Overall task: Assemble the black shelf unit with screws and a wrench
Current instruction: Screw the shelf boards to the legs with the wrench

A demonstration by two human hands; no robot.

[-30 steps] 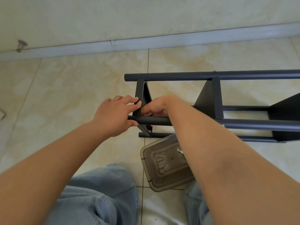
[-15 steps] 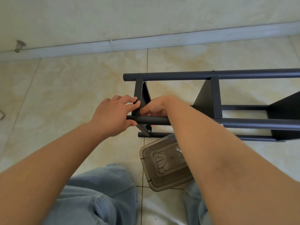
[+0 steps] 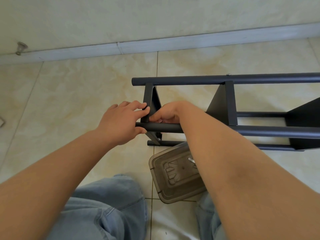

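A: In the head view, where is the black shelf unit found?

B: It is laid on its side on the floor. Its near tube is gripped at the end by the left hand.

A: And the right hand?

B: It is curled behind the tube; what is held cannot be told. The frame should be kept steady while the screw is probably started straight.

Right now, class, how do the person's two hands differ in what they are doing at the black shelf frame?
The left hand wraps the end of the near black round tube, fingers against the flat upright bracket. The right hand is curled behind that tube, pinching something too hidden to name. Both work at the same corner joint.
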